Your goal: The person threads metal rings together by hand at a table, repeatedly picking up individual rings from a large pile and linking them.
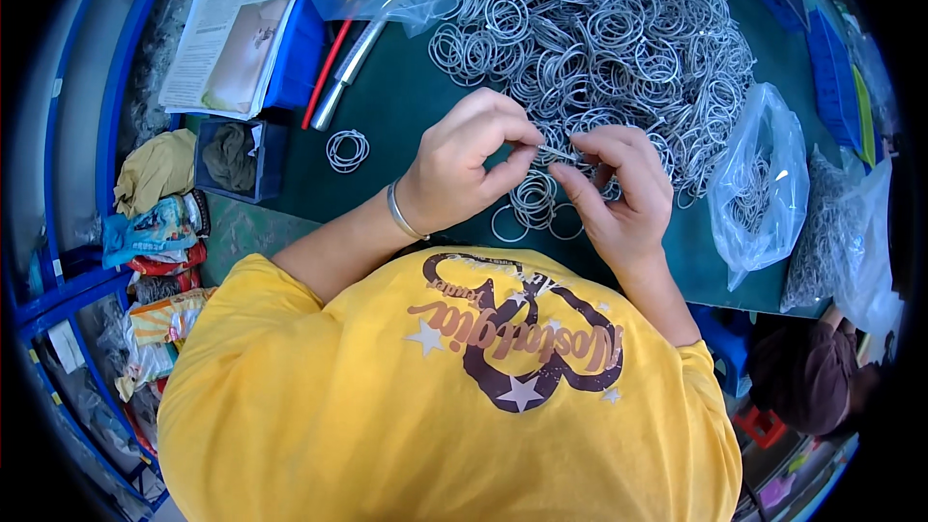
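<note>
My left hand and my right hand meet over a dark green table, fingertips pinched together on a thin metal ring between them. A silver bangle sits on my left wrist. Just under my hands lie a few loose metal rings. Behind them a big heap of silver metal rings covers the far half of the table. A small stack of rings lies alone to the left.
A clear plastic bag with rings stands at the right, more bags beyond it. A metal tube and red rod lie at the back left, near a paper sheet and a small dark box. Cloth and packets pile at left.
</note>
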`<state>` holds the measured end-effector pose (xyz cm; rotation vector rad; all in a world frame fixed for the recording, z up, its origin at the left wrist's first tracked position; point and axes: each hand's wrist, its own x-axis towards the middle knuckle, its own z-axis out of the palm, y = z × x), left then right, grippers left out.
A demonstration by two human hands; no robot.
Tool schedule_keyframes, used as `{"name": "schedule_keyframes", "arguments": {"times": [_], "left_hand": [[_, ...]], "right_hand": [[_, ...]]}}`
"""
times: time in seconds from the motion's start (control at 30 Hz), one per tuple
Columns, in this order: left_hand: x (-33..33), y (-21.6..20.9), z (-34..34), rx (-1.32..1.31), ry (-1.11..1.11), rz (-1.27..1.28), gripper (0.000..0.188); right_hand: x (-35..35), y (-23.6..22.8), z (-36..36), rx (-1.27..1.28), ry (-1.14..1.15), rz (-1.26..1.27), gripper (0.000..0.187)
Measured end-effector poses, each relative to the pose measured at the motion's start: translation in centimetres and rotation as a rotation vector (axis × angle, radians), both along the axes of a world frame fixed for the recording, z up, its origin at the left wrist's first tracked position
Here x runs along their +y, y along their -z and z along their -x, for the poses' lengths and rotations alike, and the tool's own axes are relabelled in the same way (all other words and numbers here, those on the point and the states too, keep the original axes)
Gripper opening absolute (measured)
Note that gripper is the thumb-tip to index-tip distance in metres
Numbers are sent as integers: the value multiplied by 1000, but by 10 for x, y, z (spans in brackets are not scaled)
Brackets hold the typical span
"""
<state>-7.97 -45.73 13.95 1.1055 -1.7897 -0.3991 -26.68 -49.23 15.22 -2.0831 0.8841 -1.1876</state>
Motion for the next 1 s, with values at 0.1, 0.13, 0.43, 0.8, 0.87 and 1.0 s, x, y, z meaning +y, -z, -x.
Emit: {"name": "schedule_keyframes", "arguments": {"times": [0.1,0.13,0.43,0.8,0.87,1.0], "left_hand": [[1,-1,3,-2,20,3,17],[2,-2,5,-1,18,1,17],[2,0,0,200,56,-154,16],[2,-2,1,190,53,-138,17],[2,-1,-1,221,57,-158,17],[0,-4,-2,136,66,-57,16]], "right_hand": [[-2,2,1,3,-55,139,20],[-1,2,2,4,-57,136,20],[1,3,4,-121,-6,-76,17],[3,7,4,-133,-32,-79,18],[3,7,4,-164,-32,-118,19],[0,5,3,-64,-57,24,18]]}}
